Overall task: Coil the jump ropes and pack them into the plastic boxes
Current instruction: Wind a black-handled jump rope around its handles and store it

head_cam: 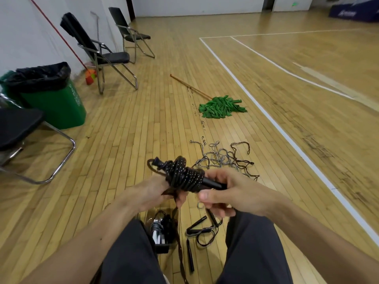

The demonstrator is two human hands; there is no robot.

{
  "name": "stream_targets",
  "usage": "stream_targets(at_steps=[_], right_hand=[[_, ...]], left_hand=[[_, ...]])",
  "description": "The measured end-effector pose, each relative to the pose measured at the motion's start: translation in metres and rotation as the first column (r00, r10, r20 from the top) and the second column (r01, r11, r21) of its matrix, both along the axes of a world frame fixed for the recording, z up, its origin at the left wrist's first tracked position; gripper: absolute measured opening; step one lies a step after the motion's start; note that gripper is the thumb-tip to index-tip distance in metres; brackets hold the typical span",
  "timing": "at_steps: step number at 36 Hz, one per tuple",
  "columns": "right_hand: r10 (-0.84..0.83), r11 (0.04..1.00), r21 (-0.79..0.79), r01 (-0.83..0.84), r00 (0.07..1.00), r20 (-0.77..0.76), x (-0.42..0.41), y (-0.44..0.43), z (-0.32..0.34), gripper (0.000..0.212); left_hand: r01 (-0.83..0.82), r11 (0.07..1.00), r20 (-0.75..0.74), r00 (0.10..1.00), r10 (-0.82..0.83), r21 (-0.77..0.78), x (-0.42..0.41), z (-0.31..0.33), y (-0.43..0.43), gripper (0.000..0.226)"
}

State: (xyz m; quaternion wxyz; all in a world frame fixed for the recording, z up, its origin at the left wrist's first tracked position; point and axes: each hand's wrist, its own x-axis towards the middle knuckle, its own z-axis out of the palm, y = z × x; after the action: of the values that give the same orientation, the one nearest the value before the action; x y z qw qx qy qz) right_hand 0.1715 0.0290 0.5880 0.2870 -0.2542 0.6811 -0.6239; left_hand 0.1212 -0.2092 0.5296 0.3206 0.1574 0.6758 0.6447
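At frame centre, the left hand [151, 191] grips the coiled jump rope [182, 175], fingers curled round it; the right hand [231, 193] pinches its black handle. Below, between the knees, the plastic box [162, 248] apparently holds packed ropes. Loose ropes [221, 158] lie on the floor [127, 140].

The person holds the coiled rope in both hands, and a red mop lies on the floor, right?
No: the mop is green, not red, as the head view shows. The left hand and right hand do hold the coiled rope.
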Motion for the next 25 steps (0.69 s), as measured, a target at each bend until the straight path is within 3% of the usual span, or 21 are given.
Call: stream_targets(at_steps=[3, 5, 9, 15, 21, 25], right_hand=[[-0.016, 1.000, -0.021, 0.017, 1.000, 0.023, -0.003, 0.002, 0.000, 0.006], [-0.050, 0.999, -0.017, 0.051, 0.998, 0.044, -0.006, 0.003, 0.001, 0.019], [-0.114, 0.993, -0.010, 0.114, 0.993, 0.015, -0.015, -0.001, -0.001, 0.007], [-0.315, 0.946, 0.068, 0.318, 0.947, -0.057, -0.024, -0.011, -0.018, 0.010], [-0.415, 0.885, 0.161, 0.437, 0.896, -0.155, -0.032, -0.014, -0.035, 0.012], [-0.438, 0.838, 0.235, 0.492, 0.864, -0.247, -0.037, -0.016, -0.046, 0.013]], left_hand=[[-0.048, 0.980, 0.100, 0.995, 0.029, 0.193, 0.007, -0.002, -0.001, 0.058], [0.021, 0.941, 0.179, 0.980, -0.086, 0.337, 0.017, 0.007, 0.007, 0.037], [-0.014, 0.912, 0.286, 0.951, -0.114, 0.411, 0.025, 0.011, 0.014, 0.030], [-0.198, 0.925, 0.400, 0.915, 0.056, 0.323, 0.027, 0.008, 0.022, 0.049], [-0.219, 0.973, 0.275, 0.942, 0.191, 0.074, 0.031, 0.015, 0.029, 0.046], [-0.164, 0.969, 0.030, 0.985, 0.172, -0.183, 0.034, 0.013, 0.033, 0.043]])
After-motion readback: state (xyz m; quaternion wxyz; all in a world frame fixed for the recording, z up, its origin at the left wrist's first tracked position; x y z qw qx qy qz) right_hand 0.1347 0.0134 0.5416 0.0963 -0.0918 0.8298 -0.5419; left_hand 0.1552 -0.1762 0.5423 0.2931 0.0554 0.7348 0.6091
